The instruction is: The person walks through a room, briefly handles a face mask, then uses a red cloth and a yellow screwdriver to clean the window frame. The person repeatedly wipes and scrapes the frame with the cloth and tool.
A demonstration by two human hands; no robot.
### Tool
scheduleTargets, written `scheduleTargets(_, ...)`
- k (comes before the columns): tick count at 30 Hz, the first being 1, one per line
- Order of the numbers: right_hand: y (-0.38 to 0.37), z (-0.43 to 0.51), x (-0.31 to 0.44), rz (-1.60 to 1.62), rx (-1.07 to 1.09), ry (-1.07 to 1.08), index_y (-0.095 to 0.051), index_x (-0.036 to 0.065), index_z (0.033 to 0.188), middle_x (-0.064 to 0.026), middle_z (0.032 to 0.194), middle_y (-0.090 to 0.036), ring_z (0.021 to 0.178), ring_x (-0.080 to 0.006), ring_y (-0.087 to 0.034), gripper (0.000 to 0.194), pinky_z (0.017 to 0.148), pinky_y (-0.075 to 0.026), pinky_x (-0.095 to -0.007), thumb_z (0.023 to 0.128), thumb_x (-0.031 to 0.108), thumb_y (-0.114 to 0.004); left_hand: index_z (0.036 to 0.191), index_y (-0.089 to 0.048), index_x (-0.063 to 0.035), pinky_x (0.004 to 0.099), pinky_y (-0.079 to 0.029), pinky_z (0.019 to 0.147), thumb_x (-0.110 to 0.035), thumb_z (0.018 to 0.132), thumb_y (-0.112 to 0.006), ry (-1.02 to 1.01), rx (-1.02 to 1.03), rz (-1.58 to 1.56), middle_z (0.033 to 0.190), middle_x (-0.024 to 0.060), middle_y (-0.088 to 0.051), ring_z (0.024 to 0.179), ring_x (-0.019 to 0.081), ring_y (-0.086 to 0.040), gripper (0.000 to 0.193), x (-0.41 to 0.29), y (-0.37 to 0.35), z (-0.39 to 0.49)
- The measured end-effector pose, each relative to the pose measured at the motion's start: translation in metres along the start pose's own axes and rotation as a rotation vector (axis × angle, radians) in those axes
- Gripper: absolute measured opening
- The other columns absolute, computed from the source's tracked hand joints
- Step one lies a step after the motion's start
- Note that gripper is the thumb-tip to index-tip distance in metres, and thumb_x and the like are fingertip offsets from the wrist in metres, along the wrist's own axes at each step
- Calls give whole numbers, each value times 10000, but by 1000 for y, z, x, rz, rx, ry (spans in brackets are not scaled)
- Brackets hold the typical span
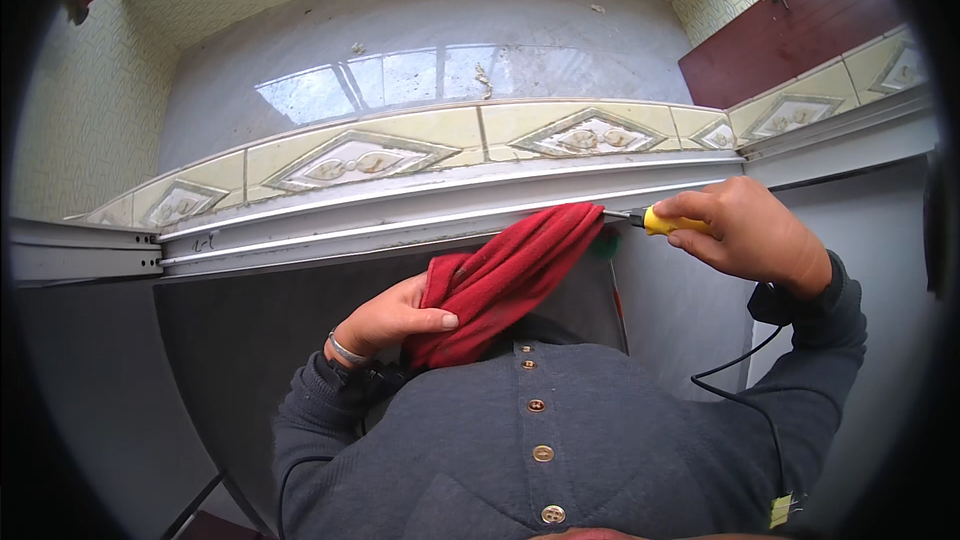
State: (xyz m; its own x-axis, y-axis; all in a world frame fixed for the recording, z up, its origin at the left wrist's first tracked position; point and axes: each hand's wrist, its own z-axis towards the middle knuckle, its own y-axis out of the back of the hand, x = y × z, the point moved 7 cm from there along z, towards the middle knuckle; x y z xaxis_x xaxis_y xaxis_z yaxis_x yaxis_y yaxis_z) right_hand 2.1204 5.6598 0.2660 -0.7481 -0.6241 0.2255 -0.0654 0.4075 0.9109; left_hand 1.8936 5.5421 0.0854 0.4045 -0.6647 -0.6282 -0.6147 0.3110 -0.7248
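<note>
My left hand (401, 319) grips the lower end of a red cloth (502, 277), its thumb lying over the folds. The cloth stretches up to the right in long creases. My right hand (739, 236) holds the yellow handle of a screwdriver (660, 221), whose metal shaft points left. The shaft meets the cloth's upper corner, and its tip is hidden there. Both cloth and screwdriver are at the near side of a white metal window track (420, 214) with raised rails.
Beyond the track runs a tiled ledge (420, 157) with diamond patterns. A grey floor (225, 75) with scattered debris lies past it, beside a dark red door (795, 37). Below the track, a thin red-handled tool (617, 307) stands near a green round thing (604, 245). Black cables (739, 394) hang from my sleeves.
</note>
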Motion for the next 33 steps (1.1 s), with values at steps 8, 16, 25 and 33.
scheduleTargets(8,-35,118,143,62,47,366,-636,99,1066,-158,711,-642,675,-359,-641,238,604,-499,-444,860,217,-624,1429,-317,19,360,-369,1065,-96,786,-695,-391,-453,-178,1374,123,-484,1233,221,-495,755,7,70,-148)
scheduleTargets(16,-53,220,294,677,-111,953,-601,74,1129,-168,865,-684,779,-345,-671,274,688,-534,-387,890,199,-649,1392,-380,16,374,-410,1027,-168,872,-633,-1179,-916,112,1329,135,-519,1200,250,-527,607,-10,92,-317)
scheduleTargets(25,0,142,171,905,-131,776,-562,84,1292,-73,1009,-652,723,-80,-590,364,640,-492,-225,942,175,-608,1356,-435,23,364,-418,1014,-193,908,-598,-927,-743,-289,1294,139,-548,1186,243,-539,523,-20,77,-282)
scheduleTargets(33,-31,33,61,823,-255,533,-638,30,1181,-106,1030,-691,889,-190,-662,349,793,-507,-282,840,79,-689,1171,-566,36,310,-465,869,-215,980,-491,-376,-500,710,1075,96,-634,951,169,-582,324,-72,12,-170)
